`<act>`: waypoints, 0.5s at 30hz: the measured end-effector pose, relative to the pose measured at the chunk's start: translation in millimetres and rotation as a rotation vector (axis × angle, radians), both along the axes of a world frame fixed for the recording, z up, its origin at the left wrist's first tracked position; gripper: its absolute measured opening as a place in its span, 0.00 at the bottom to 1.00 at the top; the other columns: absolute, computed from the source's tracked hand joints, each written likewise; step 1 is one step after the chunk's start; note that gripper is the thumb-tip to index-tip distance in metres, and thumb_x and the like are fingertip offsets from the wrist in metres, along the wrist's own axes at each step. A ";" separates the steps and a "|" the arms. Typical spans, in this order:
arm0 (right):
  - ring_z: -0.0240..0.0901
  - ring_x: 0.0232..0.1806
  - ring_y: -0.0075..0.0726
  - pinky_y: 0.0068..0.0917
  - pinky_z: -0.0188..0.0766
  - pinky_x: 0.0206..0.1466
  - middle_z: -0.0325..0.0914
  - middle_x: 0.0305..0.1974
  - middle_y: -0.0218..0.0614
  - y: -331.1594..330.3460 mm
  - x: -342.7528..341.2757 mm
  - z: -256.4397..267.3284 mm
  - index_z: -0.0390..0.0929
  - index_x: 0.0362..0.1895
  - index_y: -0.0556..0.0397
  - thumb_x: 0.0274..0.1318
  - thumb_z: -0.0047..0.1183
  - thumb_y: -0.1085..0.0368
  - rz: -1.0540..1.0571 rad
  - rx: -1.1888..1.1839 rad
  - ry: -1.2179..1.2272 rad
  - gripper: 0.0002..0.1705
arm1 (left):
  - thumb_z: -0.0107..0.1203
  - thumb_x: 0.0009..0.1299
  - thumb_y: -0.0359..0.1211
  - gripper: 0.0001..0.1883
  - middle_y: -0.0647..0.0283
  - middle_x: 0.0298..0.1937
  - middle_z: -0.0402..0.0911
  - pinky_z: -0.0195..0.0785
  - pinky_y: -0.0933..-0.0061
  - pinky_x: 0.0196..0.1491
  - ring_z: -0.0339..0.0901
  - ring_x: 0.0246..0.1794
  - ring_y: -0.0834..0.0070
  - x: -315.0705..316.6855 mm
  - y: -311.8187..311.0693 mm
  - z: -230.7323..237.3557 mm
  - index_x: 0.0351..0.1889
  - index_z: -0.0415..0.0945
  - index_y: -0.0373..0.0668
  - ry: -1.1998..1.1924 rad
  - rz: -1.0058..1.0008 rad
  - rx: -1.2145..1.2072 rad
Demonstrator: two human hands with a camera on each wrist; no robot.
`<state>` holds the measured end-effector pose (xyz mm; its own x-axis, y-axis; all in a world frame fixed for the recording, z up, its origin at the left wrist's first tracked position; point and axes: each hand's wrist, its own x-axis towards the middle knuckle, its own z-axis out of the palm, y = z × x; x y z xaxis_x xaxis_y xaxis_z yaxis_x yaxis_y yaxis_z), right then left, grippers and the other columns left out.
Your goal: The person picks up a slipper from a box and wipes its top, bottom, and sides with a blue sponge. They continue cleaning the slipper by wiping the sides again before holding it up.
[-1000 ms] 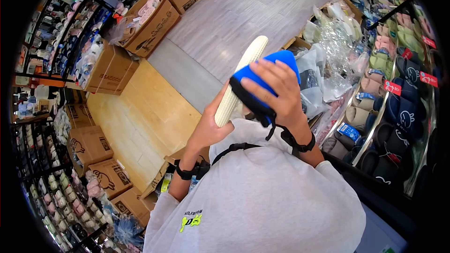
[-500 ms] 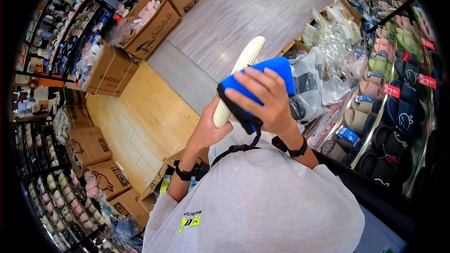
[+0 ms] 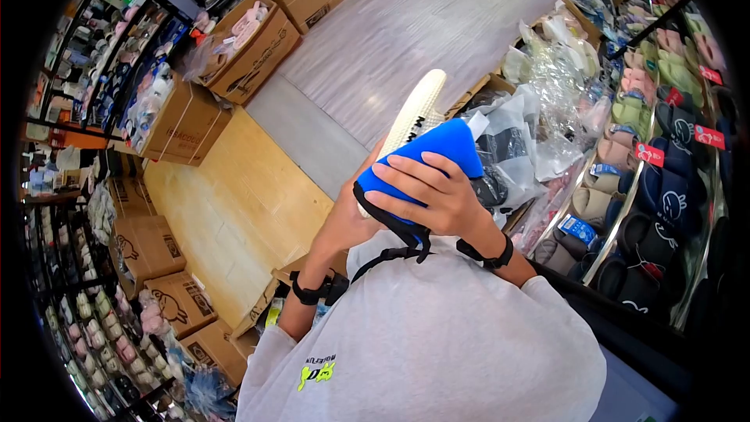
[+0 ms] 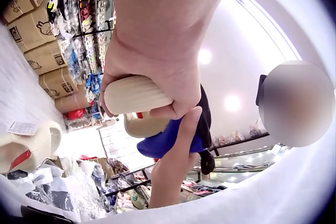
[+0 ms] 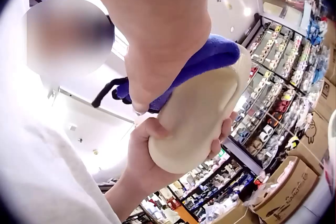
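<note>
A cream slipper with a textured surface and dark lettering stands tilted in front of the chest. My left hand grips its near end, thumb and fingers round the edges in the right wrist view. My right hand holds a blue cloth-like piece with black trim and a dark strap, its fingers spread and bent over it. The blue piece lies against the slipper along one side. In the left wrist view, the right thumb is close to the left hand; exact contact there cannot be told.
Open cartons line the left and back. Plastic-wrapped footwear lies to the right of the hands, beside sloping rows of slippers. Shelves of footwear stand at the far left. Pale wood floor lies beyond the hands.
The blue piece and my right hand have come down towards the body, first shifting left. The blue piece has turned, and dark lettering now shows on the slipper. My left hand has moved little.
</note>
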<state>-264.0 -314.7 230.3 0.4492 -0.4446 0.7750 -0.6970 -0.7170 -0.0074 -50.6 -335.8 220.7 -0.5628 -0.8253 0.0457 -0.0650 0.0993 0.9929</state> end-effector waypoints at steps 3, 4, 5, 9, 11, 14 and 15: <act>0.76 0.73 0.41 0.47 0.62 0.79 0.83 0.70 0.34 -1.5 -10.9 14.4 0.88 0.66 0.36 0.68 0.61 0.52 0.023 0.223 -0.185 0.24 | 0.57 0.60 0.16 0.52 0.52 0.77 0.77 0.63 0.67 0.77 0.70 0.75 0.71 5.3 -0.8 -12.9 0.89 0.57 0.39 -0.026 0.014 0.052; 0.77 0.72 0.43 0.48 0.62 0.79 0.83 0.69 0.35 -3.9 -11.9 15.4 0.88 0.66 0.37 0.66 0.63 0.52 0.018 0.246 -0.260 0.25 | 0.54 0.60 0.16 0.52 0.52 0.78 0.76 0.63 0.67 0.77 0.70 0.75 0.71 7.9 -1.5 -18.8 0.89 0.57 0.38 -0.034 0.001 0.070; 0.77 0.72 0.43 0.48 0.62 0.79 0.83 0.69 0.35 -4.0 -11.1 14.6 0.88 0.66 0.37 0.65 0.63 0.52 -0.001 0.231 -0.276 0.25 | 0.54 0.60 0.16 0.52 0.52 0.78 0.76 0.63 0.67 0.77 0.70 0.75 0.71 9.0 -0.7 -23.0 0.89 0.57 0.38 -0.032 0.004 0.069; 0.77 0.72 0.38 0.45 0.62 0.80 0.82 0.71 0.32 1.2 -3.9 5.6 0.87 0.67 0.34 0.69 0.57 0.56 -0.003 0.130 -0.098 0.24 | 0.55 0.60 0.16 0.52 0.52 0.78 0.76 0.61 0.66 0.79 0.70 0.76 0.70 3.4 4.3 -11.8 0.88 0.56 0.36 0.008 0.019 0.060; 0.76 0.74 0.35 0.45 0.61 0.82 0.82 0.71 0.31 1.6 -4.1 1.0 0.86 0.68 0.33 0.69 0.56 0.58 0.048 0.138 -0.021 0.24 | 0.54 0.59 0.16 0.52 0.52 0.76 0.76 0.61 0.66 0.78 0.70 0.76 0.69 2.5 3.2 -10.0 0.89 0.55 0.36 0.015 0.028 0.026; 0.76 0.74 0.39 0.46 0.62 0.81 0.82 0.71 0.33 -6.1 -13.1 7.4 0.86 0.68 0.34 0.67 0.60 0.55 0.070 0.210 -0.094 0.26 | 0.69 0.62 0.22 0.42 0.60 0.64 0.81 0.72 0.63 0.69 0.77 0.66 0.69 6.6 3.8 -23.9 0.77 0.67 0.36 -0.005 0.090 0.052; 0.76 0.73 0.42 0.47 0.63 0.80 0.81 0.71 0.35 -7.1 -15.7 11.9 0.86 0.68 0.36 0.66 0.62 0.53 0.047 0.250 -0.147 0.27 | 0.53 0.59 0.16 0.50 0.51 0.75 0.76 0.61 0.66 0.78 0.70 0.77 0.68 8.3 4.0 -24.6 0.87 0.59 0.36 -0.030 0.040 0.099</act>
<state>-279.8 -321.8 242.2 0.3646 -0.6116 0.7022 -0.6417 -0.7114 -0.2865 -42.2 -331.8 196.0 -0.5292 -0.8468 -0.0534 -0.0965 -0.0024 0.9953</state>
